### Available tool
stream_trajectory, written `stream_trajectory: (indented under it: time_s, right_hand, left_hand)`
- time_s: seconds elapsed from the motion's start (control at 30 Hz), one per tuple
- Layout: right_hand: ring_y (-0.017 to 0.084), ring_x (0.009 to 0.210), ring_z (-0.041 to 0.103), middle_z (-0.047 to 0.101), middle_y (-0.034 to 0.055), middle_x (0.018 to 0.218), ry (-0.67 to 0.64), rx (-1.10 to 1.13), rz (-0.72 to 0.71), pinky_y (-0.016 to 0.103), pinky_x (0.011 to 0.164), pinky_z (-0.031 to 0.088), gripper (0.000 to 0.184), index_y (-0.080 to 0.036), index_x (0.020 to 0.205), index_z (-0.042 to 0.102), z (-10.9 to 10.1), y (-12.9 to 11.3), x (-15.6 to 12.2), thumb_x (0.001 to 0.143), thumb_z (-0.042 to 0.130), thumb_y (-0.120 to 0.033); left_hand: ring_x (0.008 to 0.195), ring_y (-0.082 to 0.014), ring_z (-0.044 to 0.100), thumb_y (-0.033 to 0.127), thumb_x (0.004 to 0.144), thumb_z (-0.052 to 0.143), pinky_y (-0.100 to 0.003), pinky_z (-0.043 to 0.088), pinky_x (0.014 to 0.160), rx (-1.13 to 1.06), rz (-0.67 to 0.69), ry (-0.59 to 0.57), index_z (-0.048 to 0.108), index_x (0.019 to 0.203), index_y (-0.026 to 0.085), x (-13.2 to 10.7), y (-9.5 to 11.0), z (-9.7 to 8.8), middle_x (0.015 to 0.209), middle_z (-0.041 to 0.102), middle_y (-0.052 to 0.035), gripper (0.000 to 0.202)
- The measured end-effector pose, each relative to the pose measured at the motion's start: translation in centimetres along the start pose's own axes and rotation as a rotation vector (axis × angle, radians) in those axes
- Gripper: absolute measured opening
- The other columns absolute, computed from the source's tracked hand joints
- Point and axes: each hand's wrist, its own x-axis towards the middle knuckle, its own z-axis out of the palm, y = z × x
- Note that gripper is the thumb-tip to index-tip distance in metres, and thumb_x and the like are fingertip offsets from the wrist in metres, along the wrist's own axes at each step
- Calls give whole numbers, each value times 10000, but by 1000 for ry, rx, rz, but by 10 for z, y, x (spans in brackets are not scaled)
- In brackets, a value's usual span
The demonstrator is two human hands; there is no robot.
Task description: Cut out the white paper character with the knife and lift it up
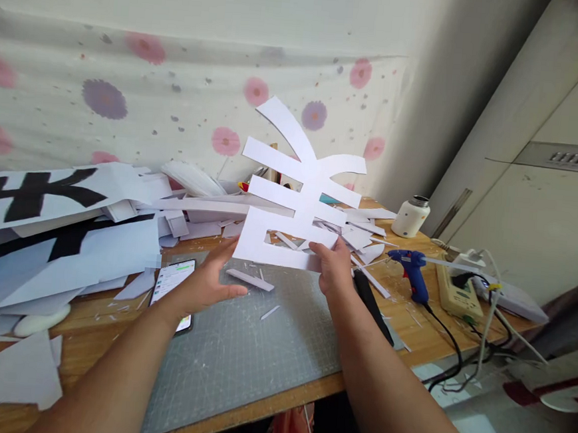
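Note:
A white foam-board character cutout (311,195) is held up and tilted above a grey cutting mat (278,349). My right hand (333,270) grips its lower right corner, with the thumb on the front face. At the lower left corner is my left hand (214,277), its thumb stretched out away from the board. The left fingertips reach the board's edge and are partly hidden, so I cannot tell whether they touch it. Beneath the cutout, a thin white offcut strip (250,280) lies on the mat.
Left, white sheets with black lettering (41,190) are piled beside a lit phone (173,287). White scraps (362,235) litter the back of the wooden table. At right are a blue glue gun (414,273), a white bottle (411,217) and a power strip (458,290) with tangled cables.

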Motion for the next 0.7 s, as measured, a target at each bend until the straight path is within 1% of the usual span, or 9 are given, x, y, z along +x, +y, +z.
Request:
stream_trajectory:
  time_s: [0.03,0.07,0.1,0.13,0.2,0.3,0.4,0.57,0.7]
  right_hand:
    - [190,784,641,735,14,878,8,-20,-11,292,730,496,437,-183,933,667,0,1,-1,504,748,-200]
    - [195,792,642,735,18,886,13,-41,-17,297,736,496,436,-182,937,665,1,3,-2,511,752,-206]
    - [199,801,644,736,24,898,12,-60,-19,303,743,497,434,-182,941,662,1,5,-2,519,757,-214]
    - [203,810,647,738,29,914,3,-74,-18,308,752,499,433,-182,946,658,2,8,-3,527,762,-221]
    - [206,828,656,741,36,944,-27,-72,-12,315,775,502,428,-184,953,649,5,12,-7,546,772,-231]
    - [207,876,668,745,34,970,-91,0,-25,320,810,508,418,-197,964,632,10,17,-15,582,793,-252]
    - [207,941,668,747,39,1011,-189,72,-50,327,863,503,436,-206,990,628,15,16,-25,609,824,-286]
    - [216,980,672,735,52,1100,-358,131,26,347,906,494,487,-219,1065,634,21,13,-41,632,830,-325]
    - [217,883,666,728,44,1015,-472,91,43,324,778,518,381,-225,986,649,20,5,-46,696,762,-444]
  left_hand:
    - [1352,-396,457,416,623,867,-552,357,1114,-228,-51,-69,569,1368,281,-2,5,1,1425,567,-134,813]
    - [1284,-371,535,420,649,861,-510,418,1075,-442,-102,-91,576,1361,263,-3,10,3,1348,628,-143,782]
    - [1199,-344,603,411,670,856,-473,471,1024,-626,-151,-59,604,1329,242,-5,16,5,1265,678,-145,725]
    - [1116,-310,648,387,685,855,-435,509,976,-769,-194,16,649,1265,220,-5,21,9,1200,709,-136,638]
    - [988,-234,686,346,708,849,-377,547,913,-945,-228,192,716,1112,220,-5,29,19,1118,742,-80,443]
    - [962,-199,695,371,732,831,-366,561,905,-1055,-229,289,737,974,233,-4,36,33,1035,768,-33,294]
    - [1001,-214,698,395,713,844,-355,570,894,-1135,-249,311,742,958,211,-3,39,38,1042,772,-60,323]
    - [1044,-221,692,381,668,877,-331,579,873,-1214,-280,358,739,940,211,-4,40,33,1007,776,-60,349]
    - [969,-200,709,349,657,883,-309,592,840,-1248,-297,422,724,912,209,-2,37,25,933,772,-19,332]
